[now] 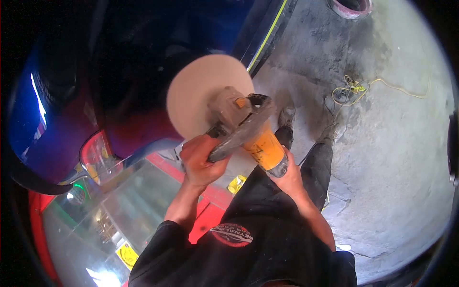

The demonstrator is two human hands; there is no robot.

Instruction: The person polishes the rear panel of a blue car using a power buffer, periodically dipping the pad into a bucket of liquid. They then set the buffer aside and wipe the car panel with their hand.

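A: What's in the person's hands?

B: A polisher (246, 131), grey at the head with a yellow-orange body. Its round pale pad (198, 93) faces the camera and lies against the dark blue car body (62, 110).

A: How is the left hand (201, 160) placed?

B: Its grip is wrapped tight around the grey side handle (229, 143) that slants down from the tool's head. The fingers are curled fully over the bar.

A: And the right hand (289, 177)?

B: It sits at the rear end of the yellow-orange body, just below the tool. The grip cups that end from underneath, but the fingers are mostly hidden behind the body, so I cannot tell how firmly they are pressed together.

A: Where is the tool relative to the car?

B: Over the blue panel's lower edge, above the red tail light (95, 153) and the rear glass (124, 210). A black strip with a thin yellow line (267, 33) runs along the panel's right edge.

A: What else is around?

B: A grey concrete floor (392, 143) to the right, with a tangled yellow cord (351, 91) lying on it, well apart from the tool. The person's dark trousers and shoes (287, 117) show below the tool, and a dark top with a red patch (232, 234).
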